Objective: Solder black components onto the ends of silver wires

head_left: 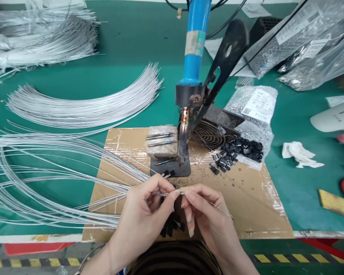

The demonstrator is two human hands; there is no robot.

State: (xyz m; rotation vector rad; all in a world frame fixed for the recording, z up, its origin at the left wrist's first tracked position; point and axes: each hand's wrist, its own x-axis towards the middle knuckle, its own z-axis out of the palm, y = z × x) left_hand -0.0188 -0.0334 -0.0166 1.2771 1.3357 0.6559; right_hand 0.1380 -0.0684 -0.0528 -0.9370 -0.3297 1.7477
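Note:
Near the front edge of the brown cardboard (254,206), my left hand (149,214) and my right hand (209,214) meet fingertip to fingertip. Each pinches a thin white wire (217,206) between thumb and forefinger. One length of it trails off past the right fingers; the pinched point is mostly hidden. Beyond and to the left of my left hand spreads a loose bunch of white wires (109,179). Several carry small black pieces (168,227) at their ends, partly hidden below my hands.
A blue hot-air gun (193,61) stands upright, nozzle down, beside a grey block (162,143). Small black parts (240,151) lie heaped at right near plastic bags (257,103). A curved wire bundle (83,107) is at left; a crumpled tissue (299,152) lies right.

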